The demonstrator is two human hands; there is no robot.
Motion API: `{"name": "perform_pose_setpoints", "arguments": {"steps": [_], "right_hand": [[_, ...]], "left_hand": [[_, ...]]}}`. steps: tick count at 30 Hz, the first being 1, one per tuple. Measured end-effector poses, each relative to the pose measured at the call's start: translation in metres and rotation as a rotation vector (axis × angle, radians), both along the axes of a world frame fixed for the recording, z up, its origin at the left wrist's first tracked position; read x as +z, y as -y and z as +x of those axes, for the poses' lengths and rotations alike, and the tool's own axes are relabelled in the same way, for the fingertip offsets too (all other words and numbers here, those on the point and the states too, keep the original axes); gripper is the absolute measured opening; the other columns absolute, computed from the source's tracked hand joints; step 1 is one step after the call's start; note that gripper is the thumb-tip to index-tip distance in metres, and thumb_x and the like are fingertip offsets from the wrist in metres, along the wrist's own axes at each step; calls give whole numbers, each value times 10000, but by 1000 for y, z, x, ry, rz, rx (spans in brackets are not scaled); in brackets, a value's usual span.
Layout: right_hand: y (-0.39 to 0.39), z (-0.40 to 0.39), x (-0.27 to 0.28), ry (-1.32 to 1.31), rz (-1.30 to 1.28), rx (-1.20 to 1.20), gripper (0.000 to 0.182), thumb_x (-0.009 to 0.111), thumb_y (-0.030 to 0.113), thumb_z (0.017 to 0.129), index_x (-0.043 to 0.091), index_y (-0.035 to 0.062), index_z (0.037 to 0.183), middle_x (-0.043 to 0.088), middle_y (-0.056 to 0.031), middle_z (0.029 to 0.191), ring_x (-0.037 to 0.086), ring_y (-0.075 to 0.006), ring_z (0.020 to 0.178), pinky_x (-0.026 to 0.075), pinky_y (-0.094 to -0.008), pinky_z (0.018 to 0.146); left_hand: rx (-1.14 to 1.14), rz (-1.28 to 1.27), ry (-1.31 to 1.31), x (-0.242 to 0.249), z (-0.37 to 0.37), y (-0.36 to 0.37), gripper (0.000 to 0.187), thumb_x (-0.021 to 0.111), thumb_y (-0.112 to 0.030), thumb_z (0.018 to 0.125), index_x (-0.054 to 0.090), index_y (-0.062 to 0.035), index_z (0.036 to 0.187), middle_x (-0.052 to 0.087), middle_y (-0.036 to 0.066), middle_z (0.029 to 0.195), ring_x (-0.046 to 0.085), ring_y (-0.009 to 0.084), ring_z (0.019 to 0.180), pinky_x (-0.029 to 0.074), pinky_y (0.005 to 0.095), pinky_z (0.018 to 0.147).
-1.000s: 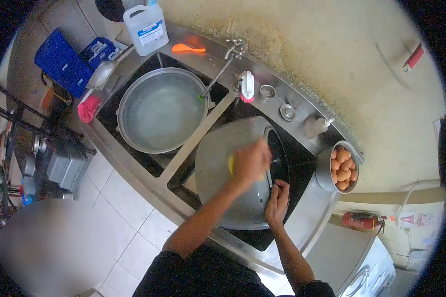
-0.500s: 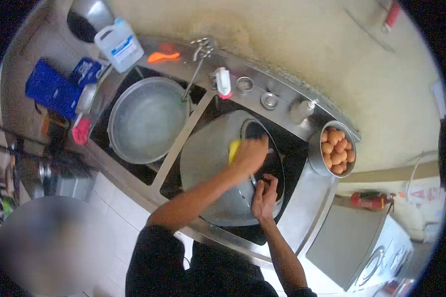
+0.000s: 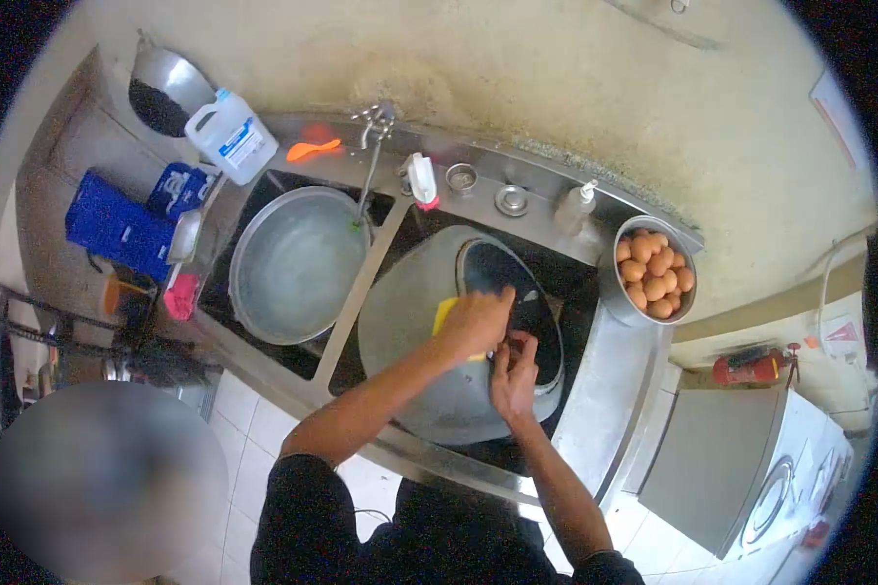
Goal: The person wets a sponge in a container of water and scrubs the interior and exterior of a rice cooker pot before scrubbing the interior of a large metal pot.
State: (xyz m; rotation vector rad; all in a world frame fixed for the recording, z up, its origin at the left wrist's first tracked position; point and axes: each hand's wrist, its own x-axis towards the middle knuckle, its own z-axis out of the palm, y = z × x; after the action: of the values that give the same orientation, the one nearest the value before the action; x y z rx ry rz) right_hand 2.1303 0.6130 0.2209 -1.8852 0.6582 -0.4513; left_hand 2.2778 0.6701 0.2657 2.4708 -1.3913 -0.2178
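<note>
A large grey metal pot point(image 3: 400, 283) lies tilted in the right basin, with a dark area along its right side. My left hand point(image 3: 476, 324) is closed on a yellow sponge point(image 3: 444, 314) and presses it against the pot. Part of the sponge is hidden under the fingers. Just below and to the right, my right hand point(image 3: 515, 380) grips the pot near its dark side, with the fingertips partly out of sight. The two hands are close together.
A wide basin of cloudy water point(image 3: 302, 263) sits in the left sink under the tap point(image 3: 374, 127). To the right stands a pot of brown eggs point(image 3: 644, 314). A soap dispenser point(image 3: 576, 210), a white jug point(image 3: 232, 141) and an orange utensil point(image 3: 312, 150) line the back ledge.
My left hand and the sponge have moved a little down and left over the pot. My right hand stays at nearly the same place. The camera view has shifted slightly.
</note>
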Motion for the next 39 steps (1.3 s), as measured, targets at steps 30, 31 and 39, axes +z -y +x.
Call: {"name": "perform_pose_setpoints", "arguments": {"steps": [30,31,39], "right_hand": [[-59,-18,26,303,-537,337,438,644,264,967,522,15,1306,487,-255,1404,490,-391,1274,368,-508,1079],[-75,-20,29,343,-779,515,530,683,299,937,507,26,1355,458,-253,1456,463,-412,1326,338,-558,1113],[-123,-2,20,32,-994,482,704,800,150,805,474,92,1427,537,-231,1332,516,-433,1269,340,-617,1112]], "left_hand": [[978,-1174,-560,-57,-79,-115,290,681,-304,990,516,-86,893,541,66,703,542,235,616,454,386,609],[972,-1165,-562,-58,-67,-118,290,681,-304,990,516,-86,893,541,66,703,542,235,616,454,386,609],[655,-1180,-1537,-59,15,-201,154,678,-231,962,591,-108,931,573,-9,819,550,94,708,470,270,622]]}}
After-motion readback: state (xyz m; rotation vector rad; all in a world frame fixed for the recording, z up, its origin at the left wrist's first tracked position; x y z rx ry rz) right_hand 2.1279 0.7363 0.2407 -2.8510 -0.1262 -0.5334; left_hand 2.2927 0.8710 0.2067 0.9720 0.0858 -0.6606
